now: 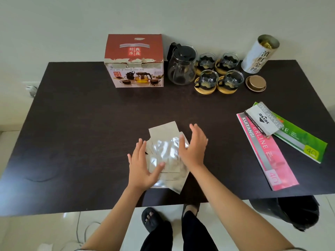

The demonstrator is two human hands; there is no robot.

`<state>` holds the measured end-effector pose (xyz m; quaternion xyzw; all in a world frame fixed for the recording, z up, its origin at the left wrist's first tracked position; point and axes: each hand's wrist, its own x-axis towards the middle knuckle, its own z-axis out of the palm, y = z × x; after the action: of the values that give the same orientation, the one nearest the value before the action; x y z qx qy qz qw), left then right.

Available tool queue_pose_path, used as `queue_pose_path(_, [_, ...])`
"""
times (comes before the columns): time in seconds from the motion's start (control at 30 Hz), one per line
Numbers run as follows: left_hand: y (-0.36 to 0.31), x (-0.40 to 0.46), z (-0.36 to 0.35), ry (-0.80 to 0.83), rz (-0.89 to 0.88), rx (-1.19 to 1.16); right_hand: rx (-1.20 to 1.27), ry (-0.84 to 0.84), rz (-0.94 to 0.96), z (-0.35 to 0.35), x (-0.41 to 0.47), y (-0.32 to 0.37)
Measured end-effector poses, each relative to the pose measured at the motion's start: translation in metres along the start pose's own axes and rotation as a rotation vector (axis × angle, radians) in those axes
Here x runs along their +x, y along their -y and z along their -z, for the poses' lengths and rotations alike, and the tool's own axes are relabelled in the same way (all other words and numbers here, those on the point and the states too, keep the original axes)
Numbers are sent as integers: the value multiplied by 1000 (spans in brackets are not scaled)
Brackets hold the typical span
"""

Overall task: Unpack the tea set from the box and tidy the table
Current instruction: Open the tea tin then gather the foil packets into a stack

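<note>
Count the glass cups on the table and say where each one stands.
4, in a square right of the teapot, each on a wooden coaster: back left, back right, front left, front right. None seem hidden.

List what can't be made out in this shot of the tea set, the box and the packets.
All in the head view:
- Inside of the tea set box: flaps closed, contents hidden.
- Silver packets: left hand and right hand cover part of the pile; count unclear.
- Tea tin: only gold wrappers at the open mouth show.
- Black bin: mostly hidden under the table edge.
</note>
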<state>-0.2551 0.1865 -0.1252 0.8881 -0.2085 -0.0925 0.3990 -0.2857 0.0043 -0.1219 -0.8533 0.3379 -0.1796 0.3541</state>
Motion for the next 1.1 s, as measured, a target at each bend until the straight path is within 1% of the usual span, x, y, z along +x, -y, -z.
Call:
queue_pose_path(0.07, [3,-10,3,87,-49,151,-85,207,37,0,26,8])
queue_pose_path(0.17, [7,-17,0,273,-77,445,-237,524,186,-8,52,19])
queue_pose_path(0.23, [8,-17,-1,332,-65,515,-295,642,247,-13,51,24])
queue_pose_path(0.27, [8,-17,-1,340,-58,515,-299,653,256,-14,47,25])
queue_pose_path(0.33, [8,-17,-1,337,-45,500,-262,637,266,-11,30,20])
queue_pose_path(0.4, [8,-18,-3,304,-30,490,-174,606,287,-2,10,11])
queue_pose_path(0.43, [8,-18,-4,284,-24,481,-121,559,292,3,1,7])
queue_pose_path(0.47, [8,-18,-4,268,-22,470,-80,477,286,8,-7,2])
queue_pose_path(0.53, [8,-18,-4,251,-10,448,-64,269,208,17,-15,-8])
queue_pose_path(0.57, [7,-17,-4,247,2,435,-82,200,127,20,-18,-13])
queue_pose_path(0.6, [7,-16,-5,247,18,419,-118,178,34,21,-22,-18])
queue_pose_path(0.67, [6,-14,-6,247,42,389,-244,202,-89,15,-32,-24])
queue_pose_path(0.73, [4,-13,-6,246,49,345,-321,219,-87,5,-43,-23])
queue_pose_path(0.8, [6,-11,-1,265,22,259,-311,209,-91,-6,-51,-13])
queue_pose_path(0.87, [10,-9,10,312,17,130,-252,197,-109,-15,-55,-2])
queue_pose_path(0.93, [17,-4,19,318,6,40,-203,209,-92,-22,-59,9])
queue_pose_path(1.03, [15,1,24,263,-26,41,-231,193,-85,-26,-61,23])
queue_pose_path(1.1, [11,5,25,257,10,33,-173,189,-169,-26,-58,32])
